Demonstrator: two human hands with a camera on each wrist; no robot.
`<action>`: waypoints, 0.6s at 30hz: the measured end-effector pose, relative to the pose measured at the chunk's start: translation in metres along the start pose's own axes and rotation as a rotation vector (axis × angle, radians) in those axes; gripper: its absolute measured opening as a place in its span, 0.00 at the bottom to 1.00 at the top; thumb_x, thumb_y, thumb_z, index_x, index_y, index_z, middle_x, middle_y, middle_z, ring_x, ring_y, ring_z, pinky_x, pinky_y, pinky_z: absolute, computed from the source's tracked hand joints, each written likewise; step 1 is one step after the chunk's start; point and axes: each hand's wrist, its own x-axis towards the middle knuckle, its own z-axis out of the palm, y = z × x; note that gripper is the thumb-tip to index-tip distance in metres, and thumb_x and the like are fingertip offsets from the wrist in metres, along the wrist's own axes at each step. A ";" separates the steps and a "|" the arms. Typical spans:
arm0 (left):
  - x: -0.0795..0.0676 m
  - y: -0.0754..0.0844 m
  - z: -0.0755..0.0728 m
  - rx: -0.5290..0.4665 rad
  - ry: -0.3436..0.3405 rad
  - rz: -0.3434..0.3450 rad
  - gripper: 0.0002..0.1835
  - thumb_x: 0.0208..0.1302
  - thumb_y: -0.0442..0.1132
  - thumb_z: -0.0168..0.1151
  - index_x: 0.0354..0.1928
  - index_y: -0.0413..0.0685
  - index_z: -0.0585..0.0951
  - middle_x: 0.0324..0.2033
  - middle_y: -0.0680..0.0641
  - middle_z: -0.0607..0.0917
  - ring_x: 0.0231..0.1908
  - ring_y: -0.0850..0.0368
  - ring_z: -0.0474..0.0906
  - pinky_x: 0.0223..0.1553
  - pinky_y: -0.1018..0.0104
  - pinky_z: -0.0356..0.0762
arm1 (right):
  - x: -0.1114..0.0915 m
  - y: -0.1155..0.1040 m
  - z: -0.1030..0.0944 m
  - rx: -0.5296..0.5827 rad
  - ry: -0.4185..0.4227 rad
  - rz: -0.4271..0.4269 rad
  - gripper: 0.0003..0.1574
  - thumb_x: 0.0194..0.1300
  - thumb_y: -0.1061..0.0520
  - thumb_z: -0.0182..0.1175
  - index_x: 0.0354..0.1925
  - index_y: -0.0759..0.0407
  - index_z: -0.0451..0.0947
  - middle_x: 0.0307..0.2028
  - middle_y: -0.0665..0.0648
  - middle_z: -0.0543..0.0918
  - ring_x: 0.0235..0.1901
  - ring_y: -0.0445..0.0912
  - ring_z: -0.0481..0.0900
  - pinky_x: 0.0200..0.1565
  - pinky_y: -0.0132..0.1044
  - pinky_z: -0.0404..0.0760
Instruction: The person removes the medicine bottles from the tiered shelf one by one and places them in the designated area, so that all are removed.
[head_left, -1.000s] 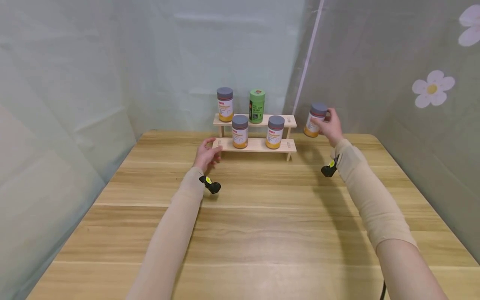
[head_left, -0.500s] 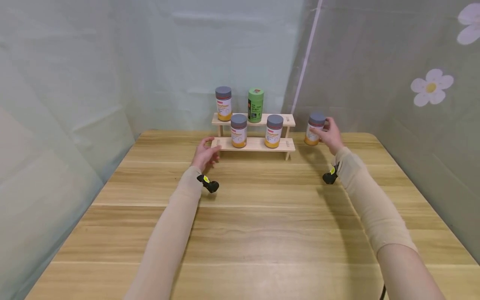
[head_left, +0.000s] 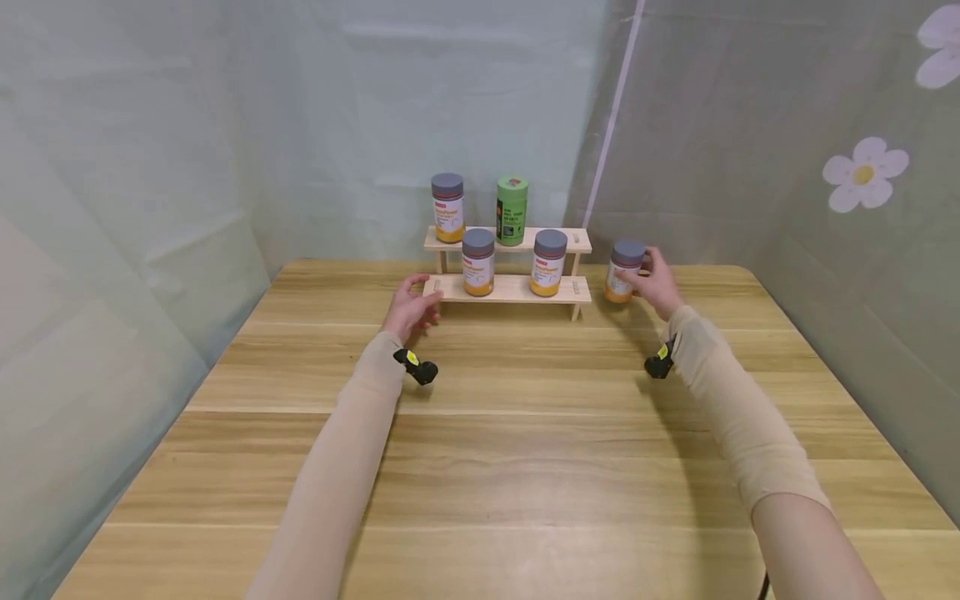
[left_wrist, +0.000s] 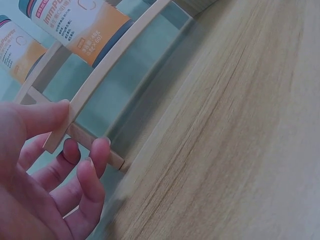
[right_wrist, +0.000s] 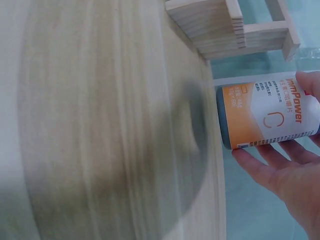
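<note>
My right hand (head_left: 656, 286) grips a supplement bottle (head_left: 622, 279) with a grey lid and a white-and-orange label. The bottle is upright to the right of a two-tier wooden rack (head_left: 513, 289). In the right wrist view, a gap separates the base of the bottle (right_wrist: 272, 111) from its shadow, so it appears just above the table. My left hand (head_left: 411, 310) holds the left end of the rack's lower shelf. In the left wrist view, its thumb (left_wrist: 47, 117) touches the shelf's edge, while fingers curl beneath.
Two matching bottles, a left one (head_left: 478, 263) and a right one (head_left: 548, 263), stand on the lower shelf. On the upper shelf are another such bottle (head_left: 448, 208) and a green canister (head_left: 512, 212). Curtains (head_left: 300, 150) hang behind the wooden table (head_left: 480, 467).
My right hand has lowered the bottle toward the table and, most recently, shifted it slightly left toward the rack. The left hand has stayed at the rack's end.
</note>
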 end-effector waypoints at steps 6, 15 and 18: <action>0.001 -0.001 0.000 0.012 0.001 -0.005 0.31 0.67 0.44 0.61 0.69 0.61 0.62 0.35 0.49 0.76 0.21 0.62 0.76 0.21 0.73 0.72 | 0.000 0.004 0.005 -0.015 -0.042 0.000 0.45 0.68 0.55 0.59 0.71 0.63 0.46 0.67 0.74 0.61 0.65 0.65 0.65 0.57 0.52 0.78; -0.001 0.000 0.001 0.012 -0.001 -0.002 0.31 0.67 0.44 0.61 0.69 0.60 0.61 0.35 0.49 0.77 0.20 0.63 0.76 0.20 0.73 0.71 | -0.003 0.006 0.006 -0.042 -0.080 -0.021 0.45 0.67 0.56 0.59 0.71 0.64 0.46 0.66 0.74 0.62 0.64 0.64 0.65 0.61 0.57 0.74; -0.002 0.000 0.001 0.007 -0.005 -0.003 0.31 0.67 0.44 0.61 0.69 0.60 0.61 0.35 0.49 0.77 0.21 0.62 0.77 0.20 0.73 0.71 | -0.003 0.006 0.006 -0.037 -0.092 -0.015 0.45 0.67 0.57 0.59 0.71 0.64 0.47 0.66 0.74 0.62 0.64 0.63 0.65 0.62 0.56 0.73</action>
